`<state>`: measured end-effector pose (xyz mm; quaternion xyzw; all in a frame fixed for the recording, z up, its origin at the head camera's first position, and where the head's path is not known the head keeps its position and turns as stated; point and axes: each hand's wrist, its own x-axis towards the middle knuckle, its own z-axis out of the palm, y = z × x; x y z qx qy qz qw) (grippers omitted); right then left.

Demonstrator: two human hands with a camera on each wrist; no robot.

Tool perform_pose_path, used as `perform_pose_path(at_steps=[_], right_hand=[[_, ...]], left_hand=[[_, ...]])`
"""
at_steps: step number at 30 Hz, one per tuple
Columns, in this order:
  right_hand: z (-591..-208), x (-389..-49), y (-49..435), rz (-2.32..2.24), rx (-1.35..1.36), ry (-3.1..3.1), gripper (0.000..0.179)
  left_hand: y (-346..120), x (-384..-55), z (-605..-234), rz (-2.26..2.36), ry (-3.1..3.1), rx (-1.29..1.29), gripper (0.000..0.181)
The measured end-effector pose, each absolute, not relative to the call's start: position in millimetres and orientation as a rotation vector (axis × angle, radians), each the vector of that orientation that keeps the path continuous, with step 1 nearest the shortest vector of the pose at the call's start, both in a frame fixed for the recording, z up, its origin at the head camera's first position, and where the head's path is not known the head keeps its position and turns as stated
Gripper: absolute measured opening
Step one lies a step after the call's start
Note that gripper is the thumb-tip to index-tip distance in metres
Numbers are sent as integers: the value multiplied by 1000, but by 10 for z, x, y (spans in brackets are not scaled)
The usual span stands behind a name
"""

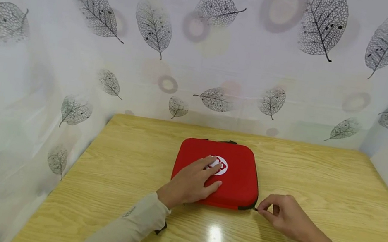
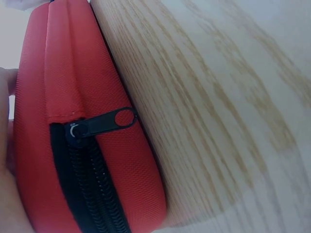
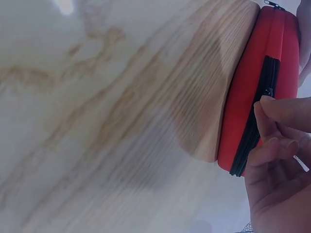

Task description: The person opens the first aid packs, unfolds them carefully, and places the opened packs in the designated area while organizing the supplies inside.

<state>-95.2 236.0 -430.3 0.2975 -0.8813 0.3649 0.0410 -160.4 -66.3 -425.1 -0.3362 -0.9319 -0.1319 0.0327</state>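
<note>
A red zippered case point(image 1: 221, 192) with a white round emblem lies flat on the table. My left hand point(image 1: 190, 181) rests on its lid with the fingers spread over the emblem. At the near right corner, my right hand point(image 1: 286, 218) pinches a zipper pull point(image 1: 255, 209) between thumb and forefinger. In the right wrist view, that slider point(image 3: 268, 91) sits on the black zipper point(image 3: 250, 131), and the fingertips cover most of its tab. A second black zipper pull point(image 2: 104, 123) hangs free at the other end, seen in the left wrist view. The zipper teeth beside it are closed together.
The wood-grain table point(image 1: 129, 149) extends around the case. A black handle point(image 1: 228, 142) shows at the case's far edge. Leaf-printed sheeting point(image 1: 248, 62) hangs behind the table and along both sides. Light glares off the near tabletop.
</note>
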Motion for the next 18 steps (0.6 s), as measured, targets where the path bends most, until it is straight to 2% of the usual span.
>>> perform_pose_path(at_steps=[18], right_hand=[[-4260, -1026, 2370, 959, 770, -2689, 16]], left_hand=[[-706, -1624, -4226, -425, -2863, -1048, 58]])
